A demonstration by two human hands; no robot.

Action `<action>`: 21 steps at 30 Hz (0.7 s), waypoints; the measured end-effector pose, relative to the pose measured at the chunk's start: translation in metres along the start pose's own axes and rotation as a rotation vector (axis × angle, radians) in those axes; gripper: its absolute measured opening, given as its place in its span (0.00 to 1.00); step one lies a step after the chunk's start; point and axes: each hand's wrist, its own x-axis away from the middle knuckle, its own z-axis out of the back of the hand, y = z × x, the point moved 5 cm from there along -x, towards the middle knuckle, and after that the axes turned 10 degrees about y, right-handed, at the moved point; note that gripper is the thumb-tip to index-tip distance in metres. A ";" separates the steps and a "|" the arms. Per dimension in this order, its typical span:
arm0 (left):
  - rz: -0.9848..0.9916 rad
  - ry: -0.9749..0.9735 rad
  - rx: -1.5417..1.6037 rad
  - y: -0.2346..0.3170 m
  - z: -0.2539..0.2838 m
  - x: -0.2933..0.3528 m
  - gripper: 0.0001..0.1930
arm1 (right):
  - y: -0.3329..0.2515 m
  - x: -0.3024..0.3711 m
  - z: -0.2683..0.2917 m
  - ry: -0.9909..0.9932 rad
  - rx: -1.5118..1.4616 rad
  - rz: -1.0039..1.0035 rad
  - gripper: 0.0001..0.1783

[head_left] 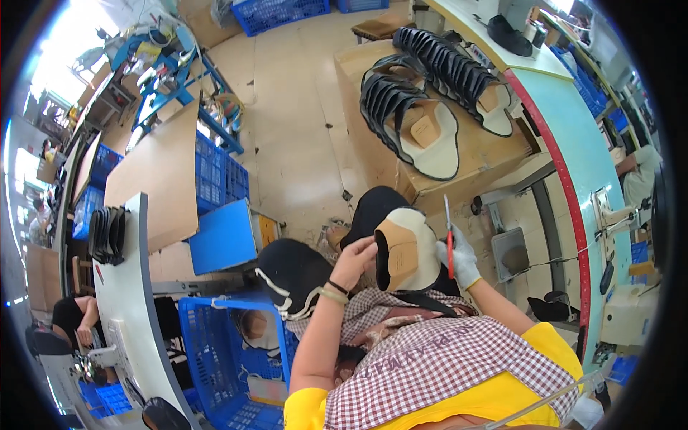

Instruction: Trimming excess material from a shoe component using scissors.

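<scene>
Our left hand (pixel 352 264) pinched the shoe upper (pixel 413 251) before our checked apron (pixel 437 355); our gloved right hand (pixel 463 262) gripped red-handled scissors (pixel 450 251) beside it. Had our pinch slipped, they could have nicked it.

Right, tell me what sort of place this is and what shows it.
Probably a footwear sewing workshop: black-and-cream shoe-like pieces lie in overlapping rows on a cardboard box, what looks like a sewing machine stands at the pale blue table, and the left hand holds a similar piece.
</scene>
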 end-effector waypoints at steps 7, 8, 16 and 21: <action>-0.069 -0.044 -0.220 -0.010 -0.002 -0.002 0.18 | -0.028 -0.017 -0.007 -0.177 0.147 -0.010 0.41; -0.097 -0.123 -0.190 -0.013 -0.006 0.000 0.18 | -0.035 -0.019 -0.009 -0.277 0.177 0.006 0.39; -0.112 -0.409 -0.158 0.033 -0.068 0.039 0.11 | -0.075 -0.027 0.027 -0.462 -0.638 0.161 0.29; -0.679 0.278 -0.924 0.100 -0.052 0.016 0.11 | -0.104 -0.051 0.091 0.034 -0.578 0.275 0.28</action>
